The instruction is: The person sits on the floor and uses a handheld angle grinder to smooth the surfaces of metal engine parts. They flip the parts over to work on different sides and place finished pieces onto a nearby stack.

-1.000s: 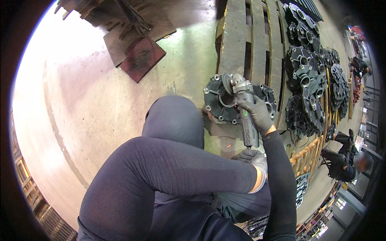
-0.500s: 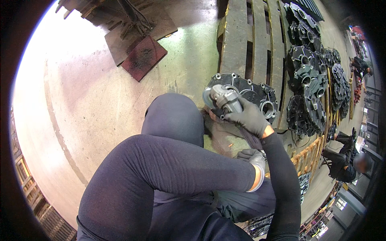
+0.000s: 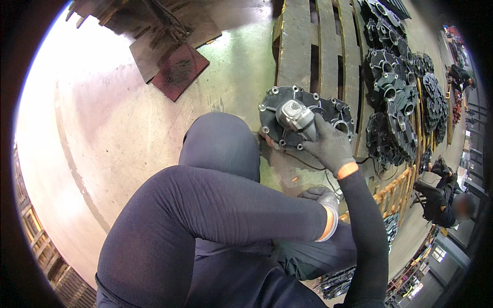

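Note:
My right hand, in a dark glove, is closed round the body of a grey angle grinder. The grinder's head is over the left part of a black metal housing, which has bolt bosses along its rim and round bores. This housing lies at the near end of a wooden pallet. Whether the disc touches it cannot be seen. My left arm crosses in front of me, and my gloved left hand rests low, fingers curled, beside a thin cable. What those fingers hold, if anything, is hidden.
Slatted pallet extends away beyond the housing. Stacked black housings stand on its right. A reddish square plate lies on the floor at far left. Another person sits at the right. Cable runs under my right wrist.
My right hand has moved the grinder from the housing's left edge rightward and inward over its face. The view has shifted slightly; my left hand stays about where it was.

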{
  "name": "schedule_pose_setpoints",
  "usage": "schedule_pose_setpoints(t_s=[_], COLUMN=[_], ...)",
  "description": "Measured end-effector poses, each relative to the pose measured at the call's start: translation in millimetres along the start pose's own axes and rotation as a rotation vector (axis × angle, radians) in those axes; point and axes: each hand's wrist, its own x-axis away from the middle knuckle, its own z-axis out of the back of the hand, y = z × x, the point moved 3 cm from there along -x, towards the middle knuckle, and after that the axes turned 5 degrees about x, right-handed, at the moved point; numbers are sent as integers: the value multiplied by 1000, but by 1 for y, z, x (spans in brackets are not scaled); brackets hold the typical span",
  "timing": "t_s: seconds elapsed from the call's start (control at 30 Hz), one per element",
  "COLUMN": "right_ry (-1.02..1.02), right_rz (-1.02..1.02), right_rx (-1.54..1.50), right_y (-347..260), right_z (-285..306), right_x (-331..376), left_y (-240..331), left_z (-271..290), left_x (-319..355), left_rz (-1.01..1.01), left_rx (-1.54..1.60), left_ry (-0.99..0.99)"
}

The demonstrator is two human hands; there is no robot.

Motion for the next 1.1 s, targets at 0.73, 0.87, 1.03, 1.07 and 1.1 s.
schedule_pose_setpoints(t_s=[0.73,0.87,1.03,1.07,1.1], right_ry=[58,120,164,171,153], right_rz=[-468,-772,-917,-942,-939], right_rx=[-449,-1183,-1194,-1122,-1080], right_y=[29,-6,-29,-32,-38], right_z=[-44,-91,-84,-72,-71], right_x=[127,140,138,138,132], left_y=[-22,-17,-19,-21,-21], left_z=[23,0,5,9,28], left_x=[31,14,9,13,61], left_rz=[118,205,155,120,8], left_rx=[180,72,-140,-160,-113], left_ry=[-71,86,104,100,118])
